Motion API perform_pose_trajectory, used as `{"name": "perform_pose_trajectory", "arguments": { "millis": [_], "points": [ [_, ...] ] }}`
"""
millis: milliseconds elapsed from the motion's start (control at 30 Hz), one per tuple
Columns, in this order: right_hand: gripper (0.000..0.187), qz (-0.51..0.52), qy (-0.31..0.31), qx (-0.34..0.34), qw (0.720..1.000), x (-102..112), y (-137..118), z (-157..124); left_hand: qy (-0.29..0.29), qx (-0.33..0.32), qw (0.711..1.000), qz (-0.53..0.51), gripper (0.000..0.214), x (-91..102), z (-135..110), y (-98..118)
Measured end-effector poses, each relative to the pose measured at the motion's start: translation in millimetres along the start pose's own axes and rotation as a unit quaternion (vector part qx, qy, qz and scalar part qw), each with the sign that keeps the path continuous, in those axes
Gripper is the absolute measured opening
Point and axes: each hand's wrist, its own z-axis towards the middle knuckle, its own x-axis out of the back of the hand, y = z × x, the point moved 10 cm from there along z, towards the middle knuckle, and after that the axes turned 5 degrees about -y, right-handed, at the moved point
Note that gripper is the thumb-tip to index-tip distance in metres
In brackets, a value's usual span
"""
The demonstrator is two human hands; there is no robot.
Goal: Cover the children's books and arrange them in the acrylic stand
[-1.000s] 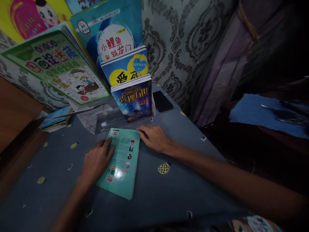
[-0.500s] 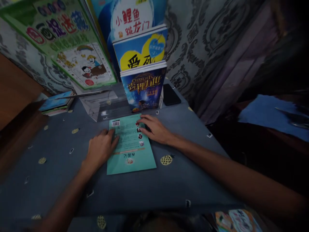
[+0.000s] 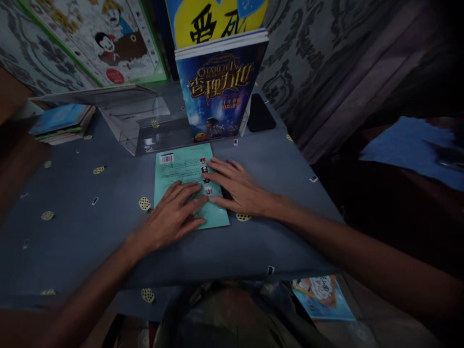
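Note:
A thin green book (image 3: 181,169) lies flat on the dark patterned tablecloth, its barcode at the far left corner and small pictures down its right side. Across its near left part rests my left hand (image 3: 177,210), fingers stretched out and slightly apart. My right hand (image 3: 239,188) reaches in from the right with spread fingers, their tips on the book's right edge and the small pictures. Neither hand grips anything. Both hands cover part of the cover print.
Behind the green book, a dark blue book (image 3: 217,96) stands upright before a yellow and blue book (image 3: 203,24). A clear stand (image 3: 123,130) and stacked books (image 3: 65,123) are at the left. A black phone (image 3: 261,113) lies at the back right; another book (image 3: 326,295) is below the table edge.
My left hand has moved from the book's left edge onto its near middle. My right hand has slid slightly toward me along the right edge. The camera view has tilted down.

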Motion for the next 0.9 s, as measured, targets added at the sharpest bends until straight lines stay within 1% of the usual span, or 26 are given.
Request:
{"name": "perform_pose_trajectory", "arguments": {
  "millis": [67, 133, 333, 433, 533, 733, 833, 900],
  "points": [
    [0.072, 0.006, -0.028, 0.012, 1.000, -3.6, -4.1, -8.8, -0.009, -0.009, 1.000, -0.001, 0.049, -2.0, 0.0, 1.6],
    [0.082, 0.010, -0.044, 0.017, 0.999, -6.0, -4.7, -13.5, -0.019, -0.008, 1.000, -0.002, 0.052, -3.6, 0.3, 1.7],
    [0.086, 0.009, -0.056, 0.014, 0.998, -9.6, -1.2, -13.3, -0.023, -0.005, 1.000, 0.006, 0.053, -3.8, 1.6, 3.4],
    [0.096, 0.018, -0.063, 0.016, 0.998, -9.7, -2.2, -13.7, -0.029, -0.008, 0.999, 0.011, 0.061, -4.0, -1.4, 3.1],
    [0.105, 0.026, -0.070, 0.025, 0.997, -9.6, -5.0, -15.3, -0.035, -0.009, 0.999, 0.024, 0.070, -4.2, -9.4, -0.7],
    [0.101, 0.026, -0.073, 0.016, 0.997, -10.0, -3.4, -15.8, -0.007, 0.025, 0.999, 0.046, 0.075, 0.7, -36.5, -16.1],
    [0.090, 0.030, -0.069, 0.034, 0.997, -9.2, -11.2, -14.1, 0.016, 0.055, 0.997, 0.059, 0.066, 3.5, -48.9, -20.0],
    [0.081, 0.035, -0.067, 0.055, 0.996, -9.0, -20.7, -13.2, 0.032, 0.066, 0.995, 0.065, 0.057, 5.3, -54.1, -18.5]
  ]
}}
